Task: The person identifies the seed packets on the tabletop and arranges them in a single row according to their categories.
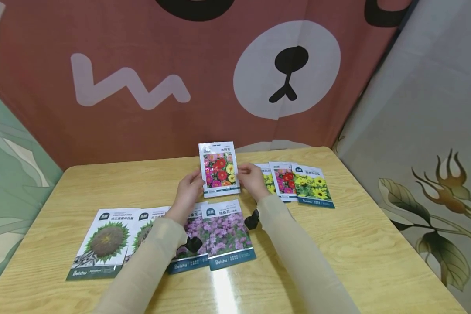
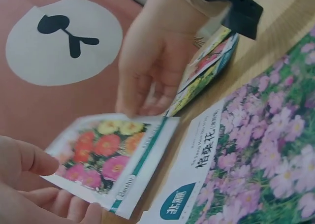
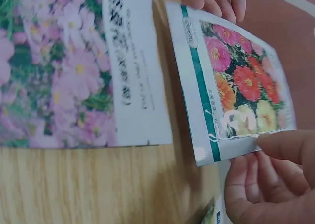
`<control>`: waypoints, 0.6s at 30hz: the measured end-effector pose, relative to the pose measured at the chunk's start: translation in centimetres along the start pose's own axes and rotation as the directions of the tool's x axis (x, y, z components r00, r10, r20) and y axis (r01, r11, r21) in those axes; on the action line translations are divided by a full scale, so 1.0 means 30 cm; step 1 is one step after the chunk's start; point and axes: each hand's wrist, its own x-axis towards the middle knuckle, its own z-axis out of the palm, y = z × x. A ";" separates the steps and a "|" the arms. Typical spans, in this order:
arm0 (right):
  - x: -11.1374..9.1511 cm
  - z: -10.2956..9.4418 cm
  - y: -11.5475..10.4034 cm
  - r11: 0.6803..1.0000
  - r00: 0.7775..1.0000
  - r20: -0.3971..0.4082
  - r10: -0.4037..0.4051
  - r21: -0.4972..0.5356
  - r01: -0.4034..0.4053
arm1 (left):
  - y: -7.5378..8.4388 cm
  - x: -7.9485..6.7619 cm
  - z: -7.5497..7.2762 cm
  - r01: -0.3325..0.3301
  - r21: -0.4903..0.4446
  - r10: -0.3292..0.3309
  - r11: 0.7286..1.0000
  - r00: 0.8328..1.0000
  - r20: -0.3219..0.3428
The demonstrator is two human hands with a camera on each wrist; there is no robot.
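Seed packet (image 1: 220,169) with red, pink and yellow flowers on its face is held between two hands above the far middle part of the wooden desk (image 1: 357,244), in front of the pinkish-red wall cloth (image 1: 161,131). Its long axis runs up and away from the person, tipped up from the desk, with the head of the packet upper and farther off and the green-striped bottom edge lower and nearer. The printed face looks back toward the person, lettering upright. Whether the bottom edge touches the desk I cannot tell.

The left hand (image 1: 188,191) has its grip clamped on the packet's left long edge, thumb on the face and fingers behind; the right hand (image 1: 253,179) pinches the right long edge likewise.

Just beside the right hand, a yellow-flower packet (image 1: 313,187) lies at the right end of an overlapping group, heads pointing away. Nearer the person, below the held packet, lies a purple-flower packet (image 1: 229,235), head also away; a sunflower packet (image 1: 106,242) lies farther left.
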 end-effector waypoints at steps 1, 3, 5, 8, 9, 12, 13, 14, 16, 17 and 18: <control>-0.002 -0.001 0.000 1.000 1.000 -0.015 -0.016 0.011 0.016 | -0.002 -0.001 0.003 -0.019 0.020 0.020 1.000 1.000 -0.017; -0.004 -0.004 -0.004 0.999 0.998 -0.037 -0.042 0.029 0.043 | -0.005 -0.003 0.007 -0.063 0.055 0.065 0.997 0.997 -0.043; -0.013 -0.007 -0.017 0.997 0.997 -0.055 -0.057 0.044 0.059 | -0.006 -0.003 0.008 -0.101 0.078 0.106 0.992 0.992 -0.063; -0.028 -0.018 -0.037 0.995 0.997 -0.056 -0.058 0.075 0.062 | -0.004 -0.009 0.004 -0.146 0.092 0.152 0.985 0.986 -0.068; -0.036 -0.025 -0.045 0.995 0.997 -0.054 -0.059 0.080 0.063 | -0.002 -0.012 0.003 -0.154 0.087 0.159 0.984 0.985 -0.062; -0.056 -0.057 -0.059 0.995 0.998 -0.026 -0.056 0.082 0.058 | 0.022 -0.042 0.011 -0.154 0.091 0.158 0.984 0.986 -0.043; -0.062 -0.070 -0.063 0.996 0.998 -0.018 -0.054 0.076 0.055 | 0.022 -0.047 0.014 -0.158 0.101 0.162 0.982 0.986 -0.037; -0.068 -0.084 -0.065 0.996 0.999 -0.005 -0.051 0.072 0.052 | 0.021 -0.051 0.019 -0.163 0.114 0.167 0.980 0.986 -0.027; -0.080 -0.113 -0.069 0.998 0.999 0.013 -0.039 0.050 0.038 | 0.017 -0.060 0.026 -0.173 0.146 0.176 0.974 0.984 -0.004; -0.087 -0.127 -0.073 0.999 0.999 0.024 -0.031 0.034 0.030 | 0.004 -0.059 0.027 -0.184 0.166 0.185 0.969 0.983 0.009; -0.093 -0.141 -0.074 1.000 0.999 0.032 -0.022 0.023 0.022 | -0.010 -0.056 0.027 -0.191 0.180 0.190 0.965 0.982 0.023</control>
